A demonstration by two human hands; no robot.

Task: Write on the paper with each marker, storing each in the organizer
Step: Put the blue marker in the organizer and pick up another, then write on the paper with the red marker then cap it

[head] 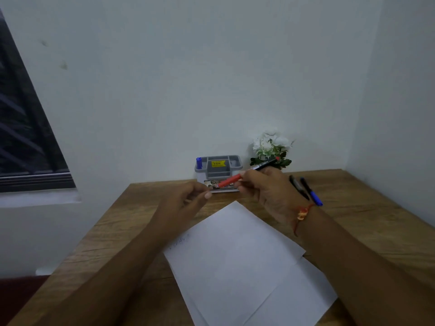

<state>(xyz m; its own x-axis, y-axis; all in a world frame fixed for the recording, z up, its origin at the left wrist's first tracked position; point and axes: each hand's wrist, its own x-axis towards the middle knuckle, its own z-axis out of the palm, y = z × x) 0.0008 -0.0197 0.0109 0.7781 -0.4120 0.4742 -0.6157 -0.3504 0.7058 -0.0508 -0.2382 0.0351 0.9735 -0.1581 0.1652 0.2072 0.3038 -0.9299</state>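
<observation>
My right hand (266,191) grips a black marker with a red cap (247,174), held level above the table with the cap pointing left. My left hand (186,196) hovers just left of the cap, fingers loosely curled and holding nothing. White paper sheets (240,262) lie on the wooden table (117,231) below both hands, with faint dark marks near the left edge. A grey organizer (219,169) stands at the back against the wall, with a blue marker (199,163) upright in its left slot.
A black marker (297,185) and a blue-capped marker (312,192) lie on the table right of my right hand. A white flower plant (270,147) stands beside the organizer. Walls close the back and right; a dark window is at left.
</observation>
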